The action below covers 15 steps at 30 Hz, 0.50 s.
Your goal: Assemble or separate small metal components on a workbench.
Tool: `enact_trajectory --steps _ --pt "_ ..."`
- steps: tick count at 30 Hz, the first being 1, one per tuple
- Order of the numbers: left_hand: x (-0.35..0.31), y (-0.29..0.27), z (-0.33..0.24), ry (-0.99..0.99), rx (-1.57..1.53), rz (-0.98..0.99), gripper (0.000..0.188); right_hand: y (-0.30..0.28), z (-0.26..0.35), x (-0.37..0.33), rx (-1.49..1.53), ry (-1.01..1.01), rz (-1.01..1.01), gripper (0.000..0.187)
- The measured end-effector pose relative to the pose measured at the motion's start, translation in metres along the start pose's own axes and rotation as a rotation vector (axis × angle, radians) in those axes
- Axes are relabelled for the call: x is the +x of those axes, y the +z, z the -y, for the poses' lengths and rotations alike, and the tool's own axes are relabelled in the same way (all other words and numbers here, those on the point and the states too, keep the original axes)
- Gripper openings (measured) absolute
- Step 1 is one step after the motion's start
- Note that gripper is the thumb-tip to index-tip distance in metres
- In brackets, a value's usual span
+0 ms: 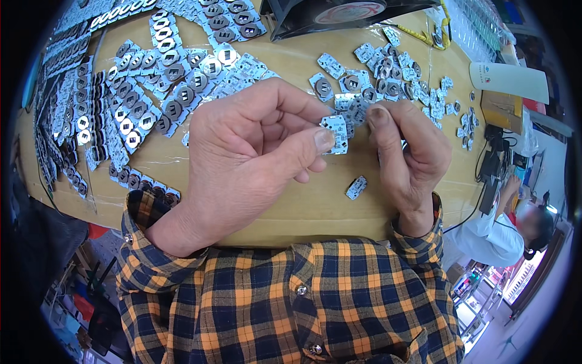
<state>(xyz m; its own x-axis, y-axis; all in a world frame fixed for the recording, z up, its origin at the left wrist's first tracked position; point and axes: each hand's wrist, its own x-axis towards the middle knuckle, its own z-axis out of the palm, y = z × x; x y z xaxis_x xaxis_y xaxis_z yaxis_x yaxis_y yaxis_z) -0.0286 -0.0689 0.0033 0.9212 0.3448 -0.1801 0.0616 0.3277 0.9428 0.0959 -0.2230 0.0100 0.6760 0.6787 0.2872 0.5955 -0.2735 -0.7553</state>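
My left hand [254, 151] pinches a small white circuit board [333, 134] between thumb and fingers, above the middle of the table. Close to its right, my right hand [412, 148] is closed, thumb against the forefinger. At those fingertips is another small circuit board [356, 110], slightly blurred and partly overlapping the pieces behind it. One loose board [356, 187] lies on the table below and between the hands. Beyond the right hand spreads a loose pile of single boards [388, 73], some with round metal coin-cell holders.
Strips of joined boards with round holders [136, 103] cover the table's left side. A black bin [351, 15] stands at the back, beside a yellow tape measure [418, 33]. At right are a cardboard box [503, 109], black cables [488, 164] and another person in white [491, 236].
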Motion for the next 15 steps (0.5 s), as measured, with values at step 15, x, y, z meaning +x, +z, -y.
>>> enact_trajectory --steps 15 --pt "-0.003 0.001 -0.002 -0.024 -0.076 0.065 0.014 -0.01 0.005 -0.002 0.611 0.358 0.369 0.024"
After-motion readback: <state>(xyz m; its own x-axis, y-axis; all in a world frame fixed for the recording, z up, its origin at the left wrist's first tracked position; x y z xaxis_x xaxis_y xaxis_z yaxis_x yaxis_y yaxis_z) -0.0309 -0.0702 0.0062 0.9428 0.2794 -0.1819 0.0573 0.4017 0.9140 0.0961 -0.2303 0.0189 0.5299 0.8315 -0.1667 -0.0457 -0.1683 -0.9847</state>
